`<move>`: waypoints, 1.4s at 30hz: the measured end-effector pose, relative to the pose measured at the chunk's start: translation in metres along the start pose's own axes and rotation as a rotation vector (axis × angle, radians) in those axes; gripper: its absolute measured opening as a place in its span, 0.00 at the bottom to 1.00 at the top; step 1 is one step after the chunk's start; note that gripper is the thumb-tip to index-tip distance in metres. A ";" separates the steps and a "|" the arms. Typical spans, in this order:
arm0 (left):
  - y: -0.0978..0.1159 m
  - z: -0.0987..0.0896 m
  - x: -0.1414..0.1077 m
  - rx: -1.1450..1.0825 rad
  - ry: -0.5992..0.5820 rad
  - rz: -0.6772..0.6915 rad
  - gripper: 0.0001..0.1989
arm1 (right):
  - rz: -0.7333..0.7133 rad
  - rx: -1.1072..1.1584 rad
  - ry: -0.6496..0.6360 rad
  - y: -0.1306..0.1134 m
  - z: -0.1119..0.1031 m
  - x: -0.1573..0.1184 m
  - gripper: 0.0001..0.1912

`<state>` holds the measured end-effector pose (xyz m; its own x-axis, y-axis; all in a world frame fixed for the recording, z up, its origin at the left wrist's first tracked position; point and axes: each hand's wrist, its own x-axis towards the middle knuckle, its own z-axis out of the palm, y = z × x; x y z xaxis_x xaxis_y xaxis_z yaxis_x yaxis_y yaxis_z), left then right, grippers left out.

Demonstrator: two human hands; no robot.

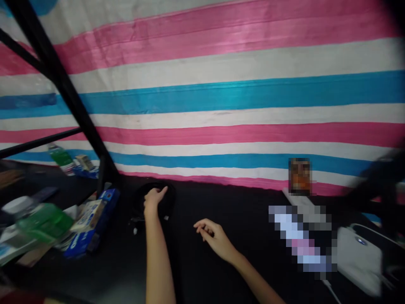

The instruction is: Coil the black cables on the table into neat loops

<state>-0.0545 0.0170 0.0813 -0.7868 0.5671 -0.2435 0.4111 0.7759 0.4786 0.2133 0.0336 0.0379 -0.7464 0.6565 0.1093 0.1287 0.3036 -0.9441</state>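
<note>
Soft, dim light filled the view, its source hard to tell. Beyond the left hand (154,197) and right hand (217,240), the striped sheet (228,95) was brightest, with a faint sheen on its upper pink band. Below them the black table (202,278) lay so dark that the coiled cable (171,197) nearly vanished. Left of the left hand, the nearer green bottle (47,222) looked blurred and stretched. Right of the right hand, coarse pixel blocks (300,240) hid detail, and a dark post (384,185) dissolved into blur

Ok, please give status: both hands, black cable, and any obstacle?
Left hand at coiled black cable, grip unclear. Right hand apart from it, loosely curled, nothing visible in grasp. Blue package left of cable, not touching it.
</note>
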 end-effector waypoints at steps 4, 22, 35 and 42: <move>0.026 0.018 -0.005 0.004 -0.007 -0.072 0.21 | 0.013 0.022 -0.012 0.002 0.004 0.003 0.10; 0.016 -0.018 -0.019 -0.094 0.150 -0.025 0.21 | -0.008 -0.090 -0.005 0.000 0.005 0.001 0.10; -0.012 -0.025 0.006 0.350 0.440 0.310 0.25 | -0.075 -0.104 0.047 0.001 0.007 -0.001 0.11; -0.035 -0.039 0.032 0.526 0.323 0.535 0.19 | -0.090 -0.128 0.089 0.004 0.006 -0.002 0.13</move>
<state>-0.1120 -0.0030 0.0902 -0.4839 0.8522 0.1989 0.8678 0.4967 -0.0170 0.2119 0.0293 0.0322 -0.6984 0.6798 0.2239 0.1507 0.4455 -0.8825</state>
